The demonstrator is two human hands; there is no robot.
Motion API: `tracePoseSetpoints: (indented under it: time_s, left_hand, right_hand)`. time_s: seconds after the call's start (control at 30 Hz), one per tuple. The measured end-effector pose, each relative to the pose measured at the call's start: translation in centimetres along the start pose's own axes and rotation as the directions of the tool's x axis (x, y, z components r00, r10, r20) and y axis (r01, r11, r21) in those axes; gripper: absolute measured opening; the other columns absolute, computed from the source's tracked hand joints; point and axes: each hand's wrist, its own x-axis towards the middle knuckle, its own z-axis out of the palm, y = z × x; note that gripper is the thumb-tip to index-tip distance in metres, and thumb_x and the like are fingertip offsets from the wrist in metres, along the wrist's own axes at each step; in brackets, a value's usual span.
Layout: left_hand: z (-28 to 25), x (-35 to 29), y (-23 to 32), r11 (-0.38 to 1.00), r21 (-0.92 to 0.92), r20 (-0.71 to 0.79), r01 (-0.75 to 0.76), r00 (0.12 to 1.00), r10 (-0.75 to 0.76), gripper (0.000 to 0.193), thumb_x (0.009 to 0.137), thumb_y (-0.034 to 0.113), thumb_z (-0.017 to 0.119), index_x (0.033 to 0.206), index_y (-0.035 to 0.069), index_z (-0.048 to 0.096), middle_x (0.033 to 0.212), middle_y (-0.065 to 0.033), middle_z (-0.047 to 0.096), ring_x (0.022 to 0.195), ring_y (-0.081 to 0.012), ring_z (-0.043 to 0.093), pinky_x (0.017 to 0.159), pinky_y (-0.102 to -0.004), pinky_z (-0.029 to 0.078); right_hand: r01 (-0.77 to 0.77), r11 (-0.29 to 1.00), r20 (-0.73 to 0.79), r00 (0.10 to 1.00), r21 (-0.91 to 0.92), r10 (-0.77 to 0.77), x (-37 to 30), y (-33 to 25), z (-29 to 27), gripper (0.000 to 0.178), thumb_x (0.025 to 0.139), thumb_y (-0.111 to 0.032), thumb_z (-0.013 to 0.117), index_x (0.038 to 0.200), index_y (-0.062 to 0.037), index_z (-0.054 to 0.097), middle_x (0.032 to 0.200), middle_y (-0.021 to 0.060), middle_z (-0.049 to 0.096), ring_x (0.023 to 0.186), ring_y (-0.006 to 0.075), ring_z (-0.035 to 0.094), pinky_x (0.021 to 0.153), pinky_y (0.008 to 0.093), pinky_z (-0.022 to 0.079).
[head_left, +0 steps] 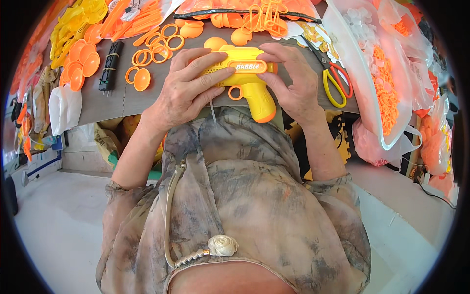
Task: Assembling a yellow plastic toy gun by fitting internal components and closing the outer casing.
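Observation:
Between my hands, over the table's near edge, is a yellow toy bubble gun [258, 98] with an orange trigger and an orange-rimmed label panel. Its handle points down toward me. My left hand [188, 83] wraps the perforated front end, fingers lying across the side. At the rear end, my right hand [292, 78] grips with thumb and fingers near the label panel. A thin pale tube or strip [213, 111] hangs below my left fingers; where it starts is hidden. Orange rings [159, 52] and orange cups [142, 79] lie left of the gun.
Scissors with yellow and red handles [334, 88] lie right of my right hand. A white-edged bin [384, 139] holds small orange parts. Further left are a bundled black part [111, 66], stacked orange cups [77, 63] and yellow shells [73, 27]. An orange-filled bag [293, 9] lies at the back.

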Motion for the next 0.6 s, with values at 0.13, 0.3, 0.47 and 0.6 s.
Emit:
tracePoseSetpoints:
  time_s: [0.13,0.3,0.47,0.6]
  left_hand:
    - [-0.2,0.2,0.5,0.996,0.081,0.056,0.022,0.998,-0.026,0.040,0.076,0.016,0.067,0.116,0.016,0.063,0.122,-0.0081,0.054,0.109,-0.0297,0.049,0.093,-0.0412,0.039]
    - [-0.5,0.3,0.3,0.994,0.108,0.119,0.014,0.993,-0.027,0.042,0.076,0.015,0.067,0.118,0.019,0.062,0.126,-0.0075,0.051,0.108,-0.0300,0.048,0.092,-0.0421,0.039]
    - [-0.5,0.4,0.4,0.992,0.125,0.145,0.017,0.989,-0.036,0.043,0.076,0.015,0.067,0.119,0.020,0.062,0.126,-0.0072,0.051,0.106,-0.0299,0.048,0.090,-0.0419,0.040]
    - [-0.6,0.7,0.4,0.994,0.102,0.140,0.027,0.989,-0.041,0.044,0.075,0.014,0.068,0.119,0.019,0.062,0.125,-0.0080,0.052,0.105,-0.0308,0.048,0.089,-0.0419,0.041]
  right_hand:
    - [-0.010,1.000,0.001,1.000,0.012,0.010,-0.2,0.2,0.2,0.045,0.073,0.003,0.069,0.115,-0.0032,0.055,0.095,0.0083,0.066,0.093,0.0209,0.062,0.087,0.0331,0.047]
    - [-0.031,0.998,-0.026,0.999,0.062,0.032,-0.6,0.3,0.6,0.043,0.073,0.004,0.069,0.114,-0.0012,0.055,0.098,0.0113,0.065,0.091,0.0222,0.063,0.085,0.0318,0.048]
    - [-0.072,0.990,-0.005,0.997,0.124,0.073,-1.2,0.3,0.3,0.040,0.076,0.003,0.066,0.113,0.0003,0.055,0.107,0.0123,0.060,0.099,0.0205,0.059,0.088,0.0301,0.046]
    - [-0.388,0.763,0.064,0.906,0.517,0.418,-2.0,1.1,1.1,0.028,0.088,-0.004,0.056,0.115,0.0023,0.052,0.123,0.0117,0.052,0.109,0.0151,0.052,0.093,0.0288,0.042]
